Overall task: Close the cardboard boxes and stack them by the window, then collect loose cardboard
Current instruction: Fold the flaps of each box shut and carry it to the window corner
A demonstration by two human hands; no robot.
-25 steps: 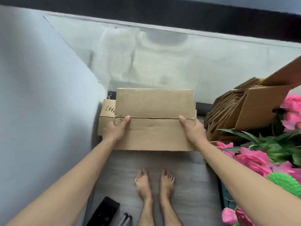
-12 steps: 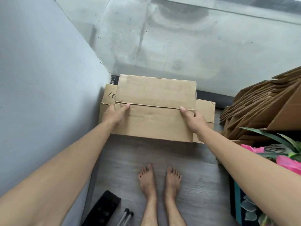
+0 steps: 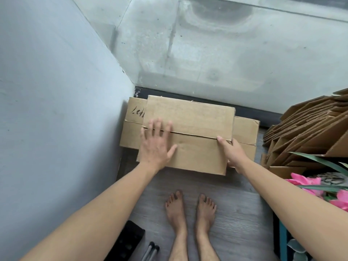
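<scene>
A closed brown cardboard box [image 3: 192, 117] lies on top of a larger closed box [image 3: 246, 129] with handwriting, both in the floor corner under the window glass [image 3: 207, 53]. My left hand [image 3: 156, 144] lies flat with spread fingers on the top box's left part, over the flap seam. My right hand [image 3: 232, 153] grips the top box's right end, thumb on the seam and fingers hidden round the side.
A pile of flattened loose cardboard [image 3: 305, 132] leans at the right. Pink artificial flowers [image 3: 320, 187] with green leaves stand at the lower right. The grey wall [image 3: 56, 91] bounds the left. A black object [image 3: 128, 240] and my bare feet [image 3: 190, 210] are on the wooden floor.
The top box has come down onto the larger box. My left hand has let go of the box's left end and now lies flat on its top.
</scene>
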